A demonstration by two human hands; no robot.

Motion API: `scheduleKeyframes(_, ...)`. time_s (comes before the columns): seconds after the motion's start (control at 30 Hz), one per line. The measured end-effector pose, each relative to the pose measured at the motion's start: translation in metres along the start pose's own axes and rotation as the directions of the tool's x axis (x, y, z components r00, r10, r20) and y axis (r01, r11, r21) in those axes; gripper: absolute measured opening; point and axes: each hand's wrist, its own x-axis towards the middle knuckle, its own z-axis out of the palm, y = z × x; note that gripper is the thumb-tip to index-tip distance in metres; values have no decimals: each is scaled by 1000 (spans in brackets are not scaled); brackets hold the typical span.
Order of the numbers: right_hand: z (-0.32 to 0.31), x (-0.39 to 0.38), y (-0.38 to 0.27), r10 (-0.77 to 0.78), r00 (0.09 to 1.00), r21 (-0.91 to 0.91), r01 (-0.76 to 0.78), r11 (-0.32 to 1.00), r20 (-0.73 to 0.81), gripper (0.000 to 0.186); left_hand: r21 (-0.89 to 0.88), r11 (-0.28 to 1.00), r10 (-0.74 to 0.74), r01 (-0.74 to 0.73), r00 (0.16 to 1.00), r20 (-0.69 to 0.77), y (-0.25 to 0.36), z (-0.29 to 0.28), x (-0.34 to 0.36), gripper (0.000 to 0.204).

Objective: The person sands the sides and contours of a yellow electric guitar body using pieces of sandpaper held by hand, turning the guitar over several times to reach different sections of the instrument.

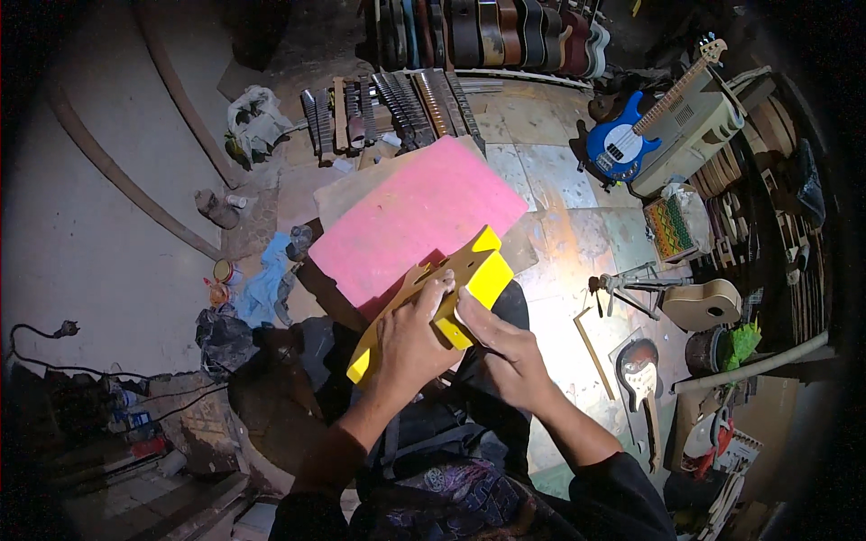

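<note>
A bright yellow guitar body [488,281], tilted on edge, is held over my lap; a hole and cut-outs show in its duller upper face. My left hand [408,344] grips it near the middle, with the thumb lying across the top. My right hand [505,350] closes on the nearer right part, beside a notch in its edge. The undersides of both hands' fingers are hidden, so I cannot make out whether anything small is under the right ones. Just beyond the body lies a pink pad [424,212] on a flat board.
Several guitar necks [406,108] lie beyond the pad, before a row of guitars [505,36]. At right stand a blue bass guitar [622,140], a tripod [627,290] and an acoustic guitar body [704,305]. An electric guitar [639,379] lies nearer. A blue cloth [264,284] is at left.
</note>
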Motion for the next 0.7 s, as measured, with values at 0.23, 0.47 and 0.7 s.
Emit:
scheduleKeyframes(0.23,-2,7,0,1,998,-85,-6,996,-58,64,48,999,16,-14,999,-31,5,4,8,76)
scheduleKeyframes(0.47,-8,15,10,75,996,-170,-84,982,-58,74,95,994,-47,47,999,-7,12,2,10,73)
scheduleKeyframes(0.7,-16,17,34,79,996,-175,-84,981,-32,77,47,993,113,-108,986,-125,-2,7,5,72)
